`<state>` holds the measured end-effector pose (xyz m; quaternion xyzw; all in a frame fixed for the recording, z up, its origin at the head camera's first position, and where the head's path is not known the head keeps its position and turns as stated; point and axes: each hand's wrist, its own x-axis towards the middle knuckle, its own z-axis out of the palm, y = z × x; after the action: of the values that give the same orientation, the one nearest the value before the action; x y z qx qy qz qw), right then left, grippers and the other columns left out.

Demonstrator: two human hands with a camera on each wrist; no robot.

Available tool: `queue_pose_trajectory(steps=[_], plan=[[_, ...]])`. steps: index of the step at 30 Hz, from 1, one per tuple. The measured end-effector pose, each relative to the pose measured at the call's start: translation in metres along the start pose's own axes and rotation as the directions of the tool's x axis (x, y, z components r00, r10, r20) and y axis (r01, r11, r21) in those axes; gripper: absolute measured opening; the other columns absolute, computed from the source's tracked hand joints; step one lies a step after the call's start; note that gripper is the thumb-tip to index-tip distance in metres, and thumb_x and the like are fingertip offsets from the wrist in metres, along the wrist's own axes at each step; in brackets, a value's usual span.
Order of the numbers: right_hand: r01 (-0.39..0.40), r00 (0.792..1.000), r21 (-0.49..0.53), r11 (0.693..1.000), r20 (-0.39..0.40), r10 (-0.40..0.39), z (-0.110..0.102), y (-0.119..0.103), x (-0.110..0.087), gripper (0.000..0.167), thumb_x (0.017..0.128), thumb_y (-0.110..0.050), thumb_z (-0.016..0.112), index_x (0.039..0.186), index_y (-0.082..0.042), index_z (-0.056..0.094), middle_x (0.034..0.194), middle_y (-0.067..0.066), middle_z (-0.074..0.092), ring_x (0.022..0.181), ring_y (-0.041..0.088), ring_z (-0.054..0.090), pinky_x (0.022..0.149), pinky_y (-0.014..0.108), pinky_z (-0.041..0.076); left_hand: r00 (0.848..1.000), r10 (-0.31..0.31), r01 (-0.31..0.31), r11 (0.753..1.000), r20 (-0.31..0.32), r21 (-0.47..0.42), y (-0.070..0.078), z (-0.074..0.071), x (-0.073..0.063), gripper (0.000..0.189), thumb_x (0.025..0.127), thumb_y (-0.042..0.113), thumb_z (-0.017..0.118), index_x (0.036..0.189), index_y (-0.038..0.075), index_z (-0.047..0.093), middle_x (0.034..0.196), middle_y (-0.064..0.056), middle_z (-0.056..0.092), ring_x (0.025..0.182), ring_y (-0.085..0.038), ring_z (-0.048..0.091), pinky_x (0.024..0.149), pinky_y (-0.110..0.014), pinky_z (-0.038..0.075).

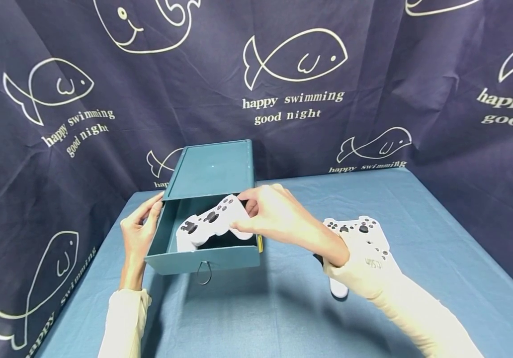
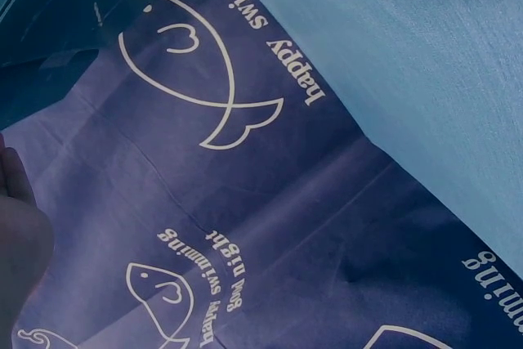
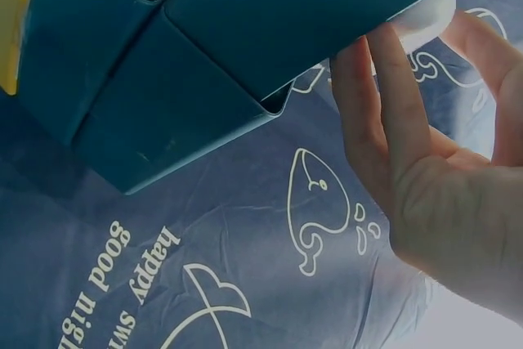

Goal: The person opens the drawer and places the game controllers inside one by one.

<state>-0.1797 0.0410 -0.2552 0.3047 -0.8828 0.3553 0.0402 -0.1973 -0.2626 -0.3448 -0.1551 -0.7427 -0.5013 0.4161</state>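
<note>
The right hand (image 1: 274, 211) has its thumb and fingers closed on the two-o'clock end of a white plastic game controller with black thumbsticks (image 1: 220, 219), tilted within the pulled-out teal drawer (image 1: 229, 261). At nine o'clock, the left hand (image 1: 140, 223) touches the teal rectangular box (image 1: 213, 166), whether pinching I cannot tell; another white controller (image 1: 375, 233), partly sleeve-covered, lies at three o'clock on blue cloth (image 1: 247, 313).

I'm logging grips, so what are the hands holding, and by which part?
The right hand holds a white controller by its right-hand end. The left hand touches the box at its left edge; gripping unclear.
</note>
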Motion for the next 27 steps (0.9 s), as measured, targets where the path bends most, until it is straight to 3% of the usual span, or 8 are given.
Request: queue_pose_trajectory(steps=[4, 11, 15, 18, 22, 24, 27], plan=[[-0.008, 1.0, -0.012, 1.0, 0.007, 0.008, 0.001, 0.002, 0.0, 0.048, 0.085, -0.027, 0.081, 0.125, -0.001, 0.072, 0.083, -0.009, 0.072, 0.082, 0.004, 0.066, 0.083, 0.031, 0.054, 1.0, -0.005, 0.005, 1.0, 0.003, -0.006, -0.001, 0.0, -0.001, 0.022, 0.097, -0.011, 0.065, 0.117, -0.012, 0.073, 0.096, 0.012, 0.074, 0.081, 0.005, 0.066, 0.071, -0.013, 0.049], [0.023, 1.0, 0.047, 0.999, 0.001, -0.023, 0.003, 0.005, -0.002, 0.042, 0.089, -0.026, 0.079, 0.123, -0.004, 0.073, 0.09, -0.005, 0.073, 0.083, 0.004, 0.068, 0.084, 0.032, 0.053, 1.0, -0.017, 0.017, 1.0, 0.001, 0.001, 0.0, 0.0, -0.001, 0.023, 0.097, -0.01, 0.065, 0.118, -0.009, 0.074, 0.097, 0.013, 0.074, 0.081, 0.005, 0.067, 0.071, -0.013, 0.049], [0.082, 0.996, 0.127, 0.989, -0.033, -0.079, 0.004, 0.007, -0.006, 0.033, 0.092, -0.023, 0.077, 0.119, -0.005, 0.074, 0.091, -0.006, 0.073, 0.082, 0.005, 0.067, 0.081, 0.032, 0.055, 1.0, -0.017, 0.017, 1.0, 0.0, 0.008, 0.001, 0.0, -0.001, 0.023, 0.097, -0.01, 0.065, 0.118, -0.009, 0.074, 0.095, 0.014, 0.073, 0.08, 0.006, 0.066, 0.07, -0.013, 0.049], [0.165, 0.985, 0.206, 0.965, -0.083, -0.15, 0.007, 0.008, -0.01, 0.027, 0.093, -0.018, 0.076, 0.117, -0.005, 0.075, 0.095, -0.006, 0.073, 0.084, 0.005, 0.067, 0.079, 0.032, 0.057, 1.0, -0.013, 0.013, 1.0, 0.0, 0.009, 0.001, 0.0, 0.0, 0.023, 0.097, -0.01, 0.065, 0.117, -0.01, 0.073, 0.095, 0.014, 0.073, 0.079, 0.006, 0.066, 0.069, -0.012, 0.049], [0.339, 0.936, 0.274, 0.9, -0.19, -0.295, 0.01, 0.007, -0.017, 0.021, 0.094, -0.009, 0.074, 0.114, -0.004, 0.075, 0.1, -0.003, 0.074, 0.088, 0.007, 0.068, 0.077, 0.03, 0.058, 1.0, -0.018, 0.018, 1.0, 0.002, 0.0, 0.0, 0.001, 0.0, 0.022, 0.097, -0.01, 0.065, 0.118, -0.011, 0.073, 0.095, 0.015, 0.073, 0.079, 0.006, 0.066, 0.07, -0.013, 0.049], [0.437, 0.892, 0.276, 0.856, -0.253, -0.374, 0.012, 0.007, -0.021, 0.019, 0.092, -0.004, 0.073, 0.111, -0.003, 0.075, 0.099, -0.001, 0.074, 0.087, 0.008, 0.068, 0.074, 0.028, 0.058, 1.0, -0.022, 0.022, 1.0, 0.002, -0.005, 0.0, 0.001, 0.0, 0.022, 0.097, -0.01, 0.065, 0.118, -0.011, 0.073, 0.095, 0.016, 0.073, 0.079, 0.005, 0.066, 0.071, -0.013, 0.049], [0.573, 0.809, 0.256, 0.779, -0.331, -0.486, 0.017, 0.006, -0.026, 0.021, 0.089, 0.004, 0.072, 0.109, 0.0, 0.075, 0.096, 0.003, 0.074, 0.084, 0.011, 0.068, 0.071, 0.027, 0.058, 1.0, -0.024, 0.024, 1.0, 0.001, -0.007, 0.0, 0.001, 0.0, 0.022, 0.097, -0.01, 0.065, 0.118, -0.011, 0.072, 0.095, 0.016, 0.073, 0.08, 0.005, 0.066, 0.071, -0.013, 0.049]])
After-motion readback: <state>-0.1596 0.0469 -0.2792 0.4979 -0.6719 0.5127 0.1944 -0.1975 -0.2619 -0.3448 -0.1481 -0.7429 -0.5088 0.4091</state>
